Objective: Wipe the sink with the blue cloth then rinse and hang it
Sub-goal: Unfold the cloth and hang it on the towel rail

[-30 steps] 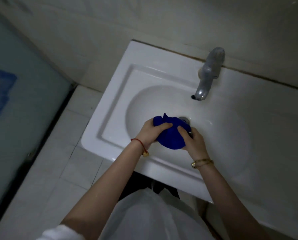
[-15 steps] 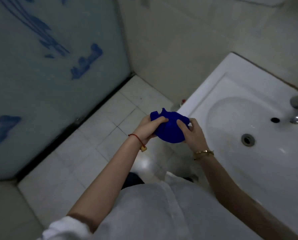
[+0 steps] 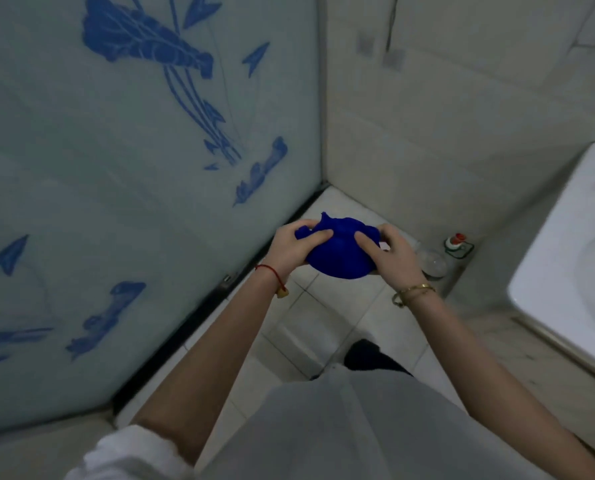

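Both hands hold a bunched-up, deep blue cloth (image 3: pixel 341 252) in mid-air, over the pale tiled floor (image 3: pixel 289 327), well apart from the white ceramic sink (image 3: pixel 545 271), whose corner shows at the right edge.

Left hand (image 3: pixel 294 247): fingers (image 3: pixel 318 234) curled and pressed together onto the cloth's left side, thumb lying across the top fabric. A small peak of cloth sticks up just beyond the fingertips. Thin red string bracelet w/ a small gold bead (image 3: pixel 271 275) sits on that wrist.

Right hand (image 3: pixel 393 258): fingers (image 3: pixel 365 242) curled over the cloth's right side, thumb pressing into the top; fingertips on the far side are hidden behind the fabric. Gold bangle (image 3: pixel 413 292) on that wrist.

The two thumbs are near each other but apart, w/ a strip of blue between them. The cloth bulges down below the fingers in a rounded lump; can't tell if it is wet.

Left of the left hand's fingers: frosted glass panel w/ blue plant print (image 3: pixel 133 150), its dark bottom track (image 3: pixel 219 289) running along the floor. Just right of the right hand's fingers, on the floor by the wall: a clear plastic bottle w/ a red-and-white cap (image 3: pixel 457 242) and a round clear object (image 3: pixel 431 263) beside it, too blurred to name. Below the arms: person's pale grey top (image 3: pixel 323 427), white rolled sleeve (image 3: pixel 126 455) on the left arm.
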### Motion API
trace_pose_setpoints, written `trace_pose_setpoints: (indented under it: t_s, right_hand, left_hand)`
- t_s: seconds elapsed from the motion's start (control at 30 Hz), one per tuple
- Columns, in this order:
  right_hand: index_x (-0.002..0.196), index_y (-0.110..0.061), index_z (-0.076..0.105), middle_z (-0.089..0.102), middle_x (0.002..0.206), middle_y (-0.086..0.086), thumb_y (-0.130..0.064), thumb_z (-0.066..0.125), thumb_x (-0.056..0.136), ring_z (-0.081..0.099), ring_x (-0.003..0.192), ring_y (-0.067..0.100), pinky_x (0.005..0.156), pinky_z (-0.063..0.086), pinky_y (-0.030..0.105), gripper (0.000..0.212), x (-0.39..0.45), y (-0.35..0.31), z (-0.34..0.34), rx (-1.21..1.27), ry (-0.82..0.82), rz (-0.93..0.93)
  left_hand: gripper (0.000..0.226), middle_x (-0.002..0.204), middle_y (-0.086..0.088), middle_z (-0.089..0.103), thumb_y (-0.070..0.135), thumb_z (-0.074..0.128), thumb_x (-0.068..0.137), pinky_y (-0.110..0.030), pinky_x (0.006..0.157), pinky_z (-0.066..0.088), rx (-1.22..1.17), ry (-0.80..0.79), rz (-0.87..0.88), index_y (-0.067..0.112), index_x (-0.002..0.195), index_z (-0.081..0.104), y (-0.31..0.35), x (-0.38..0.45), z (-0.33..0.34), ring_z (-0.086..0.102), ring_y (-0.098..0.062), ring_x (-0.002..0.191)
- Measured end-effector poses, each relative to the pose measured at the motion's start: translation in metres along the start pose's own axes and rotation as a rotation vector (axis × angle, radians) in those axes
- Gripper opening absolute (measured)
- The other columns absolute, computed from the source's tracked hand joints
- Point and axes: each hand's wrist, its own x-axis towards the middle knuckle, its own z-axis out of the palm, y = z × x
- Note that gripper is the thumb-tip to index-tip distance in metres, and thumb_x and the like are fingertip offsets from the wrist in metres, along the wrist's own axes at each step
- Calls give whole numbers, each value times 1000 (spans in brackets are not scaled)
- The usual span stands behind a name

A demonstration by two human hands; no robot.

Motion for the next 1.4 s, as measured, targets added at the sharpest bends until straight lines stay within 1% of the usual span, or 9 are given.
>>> trace_pose_setpoints:
  t_s: [0.1, 0.27, 0.43, 0.6, 0.77, 0.97, 1.1, 1.23, 1.4]
  right_hand:
    - [106, -20, 56, 62, 104, -6, -30, 60, 92, 66, 96, 23, 76, 59, 47, 17, 20, -22, 13, 103, -32, -33]
    - [133, -24, 48, 59, 119, -3, -19, 57, 94, 66, 101, 14, 71, 59, 31, 40, 63, -62, 20, 232, -162, -129]
    - [105, -11, 58, 64, 104, 2, -11, 59, 93, 67, 84, 7, 71, 59, 32, 12, 119, -99, 31, 132, 18, -256]
    - [89, -3, 54, 62, 72, 14, 4, 55, 92, 66, 62, 18, 61, 58, 33, 7, 172, -136, 18, 196, 153, -339]
    - [114, -20, 60, 61, 91, 7, -16, 68, 87, 64, 77, 18, 62, 58, 32, 29, 199, -164, 24, -51, 124, -458]
    - [101, -31, 62, 61, 102, -8, -28, 74, 81, 60, 85, 7, 67, 52, 20, 24, 217, -180, 32, -245, 342, -464]
    - [88, -20, 64, 65, 84, -8, -20, 69, 85, 61, 75, 8, 65, 49, 20, 6, 225, -185, 25, -247, 446, -369]
    - [83, -19, 60, 62, 72, -11, -17, 62, 90, 59, 68, 5, 60, 46, 18, 7, 227, -191, 18, -268, 569, -368]
    - [82, -17, 64, 64, 71, -7, -18, 61, 90, 60, 68, 11, 62, 46, 24, 9, 231, -198, 15, -279, 659, -360]
  left_hand:
    - [11, 99, -2, 75, 21, 72, 89, -29, 73, 59, -6, 18, 58, 18, 99, 71, 16, 18, -23, 72, -16, 93]
    - [4, 93, 3, 75, 20, 73, 88, -30, 76, 60, 9, 29, 173, 22, 91, 71, 58, 58, -62, 72, -14, 91]
    - [11, 95, -1, 76, 16, 77, 84, -30, 82, 59, 78, 5, 315, 20, 94, 75, 108, 108, -97, 72, -15, 93]
    - [10, 87, 7, 74, 14, 77, 84, -11, 70, 52, 197, 27, 449, 20, 92, 73, 159, 159, -121, 69, 2, 78]
    - [12, 94, -4, 75, 11, 70, 89, -19, 73, 56, 172, -35, 536, 9, 101, 73, 189, 195, -119, 72, -10, 85]
    - [21, 100, -7, 75, 11, 72, 88, -22, 80, 55, 75, -162, 603, 2, 107, 69, 225, 226, -107, 71, -15, 95]
    - [18, 99, -3, 74, 5, 72, 87, -20, 80, 54, 23, -239, 614, 6, 104, 69, 241, 239, -101, 70, -10, 93]
    - [30, 97, -5, 74, 6, 72, 87, -29, 79, 59, 36, -286, 690, 23, 112, 68, 253, 249, -101, 72, -17, 91]
    - [21, 107, 0, 75, 5, 70, 89, -28, 92, 56, 113, -223, 873, 7, 109, 75, 257, 264, -95, 70, -10, 102]
